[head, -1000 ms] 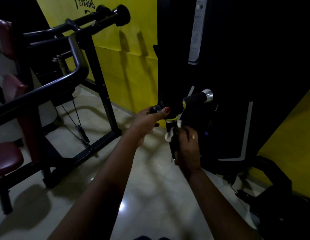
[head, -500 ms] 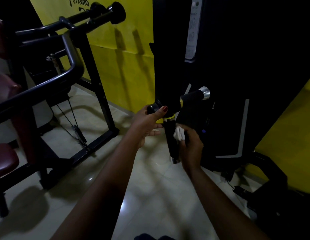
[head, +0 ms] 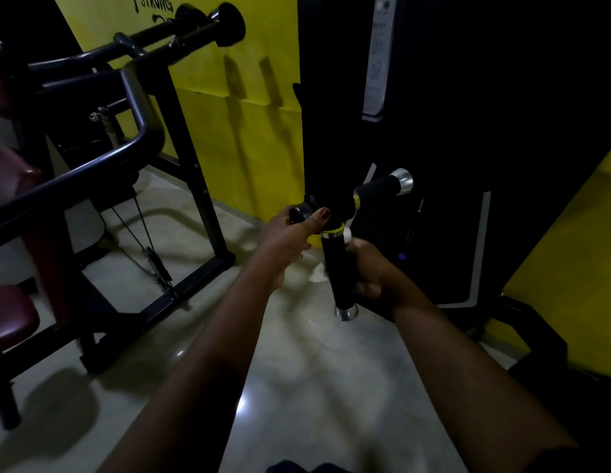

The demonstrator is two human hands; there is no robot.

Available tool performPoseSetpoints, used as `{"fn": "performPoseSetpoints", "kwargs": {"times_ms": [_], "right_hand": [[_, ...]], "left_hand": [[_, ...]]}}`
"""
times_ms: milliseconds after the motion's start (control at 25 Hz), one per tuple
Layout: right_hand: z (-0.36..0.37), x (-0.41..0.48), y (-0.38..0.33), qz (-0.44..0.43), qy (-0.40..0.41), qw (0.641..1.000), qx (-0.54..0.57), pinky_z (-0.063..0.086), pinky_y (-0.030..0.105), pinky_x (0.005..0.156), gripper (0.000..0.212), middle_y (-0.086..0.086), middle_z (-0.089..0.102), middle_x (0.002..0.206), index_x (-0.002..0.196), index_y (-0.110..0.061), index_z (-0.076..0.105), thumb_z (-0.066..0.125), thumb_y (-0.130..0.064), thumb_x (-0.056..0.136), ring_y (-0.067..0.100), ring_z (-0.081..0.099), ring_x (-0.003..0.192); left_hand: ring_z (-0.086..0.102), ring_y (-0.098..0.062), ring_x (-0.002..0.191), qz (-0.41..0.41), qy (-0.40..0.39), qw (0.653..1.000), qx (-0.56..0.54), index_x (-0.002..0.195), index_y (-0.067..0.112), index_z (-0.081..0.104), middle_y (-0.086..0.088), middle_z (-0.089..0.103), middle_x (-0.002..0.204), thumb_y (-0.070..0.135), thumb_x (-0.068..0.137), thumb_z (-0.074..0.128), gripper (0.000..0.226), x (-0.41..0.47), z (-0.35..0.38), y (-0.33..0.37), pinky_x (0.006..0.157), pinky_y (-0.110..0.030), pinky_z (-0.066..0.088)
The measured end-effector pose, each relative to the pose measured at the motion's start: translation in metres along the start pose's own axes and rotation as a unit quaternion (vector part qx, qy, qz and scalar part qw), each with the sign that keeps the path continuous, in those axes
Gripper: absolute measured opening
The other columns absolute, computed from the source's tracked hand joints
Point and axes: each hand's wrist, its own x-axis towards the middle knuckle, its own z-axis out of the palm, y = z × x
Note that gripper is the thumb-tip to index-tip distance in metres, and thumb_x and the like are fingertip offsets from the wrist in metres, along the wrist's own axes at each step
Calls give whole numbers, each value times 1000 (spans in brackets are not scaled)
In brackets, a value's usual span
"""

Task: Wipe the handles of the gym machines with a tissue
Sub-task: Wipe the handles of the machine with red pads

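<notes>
- Black lower handle (head: 341,281) hangs vertically, its chrome-capped free end above open pale floor (head: 297,353).
- Right grip (head: 372,273) curls round it, pressing white tissue (head: 348,233) against it just below the yellow collar; a tissue edge shows left of the handle.
- Left grip (head: 290,237) clasps the black end knob (head: 299,213).
- Upper handle (head: 380,188) projects, untouched, beside the machine housing (head: 467,131).

The handle (head: 338,268) juts before the tower (head: 467,104); bench machine (head: 140,131) leftward.

Yellow wall (head: 249,131), glossy pale floor (head: 297,387), maroon seat pad (head: 7,319) at left, white label (head: 377,63) above
</notes>
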Motion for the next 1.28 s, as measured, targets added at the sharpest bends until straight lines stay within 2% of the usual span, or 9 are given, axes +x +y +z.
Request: {"fn": "performPoseSetpoints", "kwargs": {"times_ms": [80,280,520,720,880,960,1040,1160,1280], "right_hand": [[6,11,-8,-10,20,999,44,52,38,63,37,20,60,89,131,5,46,43,-15,100,29,60,66],[-14,4,16,20,-15,999,-34,50,39,76,38,24,60,96,132,-1,52,43,-13,97,37,61,87],[20,7,-41,-16,73,990,-121,51,33,67,22,7,60,86,89,-13,57,39,-14,100,17,60,70],[9,-9,19,-151,101,983,-6,48,38,76,28,26,63,106,112,-7,63,53,-26,94,32,60,90],[10,-37,68,-263,305,911,-88,49,34,90,27,-1,70,106,101,-30,69,57,-7,93,15,65,101],[25,-47,60,-356,374,832,-205,47,20,88,28,-4,68,103,100,-27,68,58,-3,90,4,62,99],[38,-49,49,-437,399,739,-322,44,12,90,19,6,65,102,102,-12,70,57,-7,88,5,58,97],[29,-53,71,-480,346,647,-481,43,26,102,24,18,65,109,108,0,68,60,-14,90,23,57,107],[13,-68,103,-343,353,723,-485,50,42,95,38,0,67,106,108,-20,67,69,-47,80,16,63,100]], "left_hand": [[54,-10,74,12,3,1000,8,113,22,57,-1,67,106,42,89,64,32,1,1,0,63,-23,42],[53,-5,82,19,-3,1000,-6,117,22,56,2,63,111,40,89,63,34,1,0,-1,67,-22,39],[52,2,84,24,5,1000,-15,110,23,56,12,60,95,38,88,66,29,4,1,-2,68,-22,38],[60,-11,90,30,3,999,-34,99,29,55,8,61,98,36,90,64,15,3,4,-6,75,-31,51],[65,-21,104,58,-18,995,-78,113,27,53,-1,64,115,28,87,69,31,1,8,-20,85,-37,57],[67,-16,101,83,-26,995,-45,112,25,58,0,69,111,18,80,76,37,1,13,-30,85,-35,57],[70,-19,98,75,-12,996,-44,106,20,65,-4,73,103,12,78,78,31,2,16,-37,87,-38,57],[70,-27,95,49,-5,998,-47,95,17,70,-9,74,96,15,77,79,20,7,14,-40,86,-41,57],[71,-26,96,37,-16,999,-34,91,19,70,-8,75,95,20,76,81,19,9,12,-44,90,-48,55]]}}
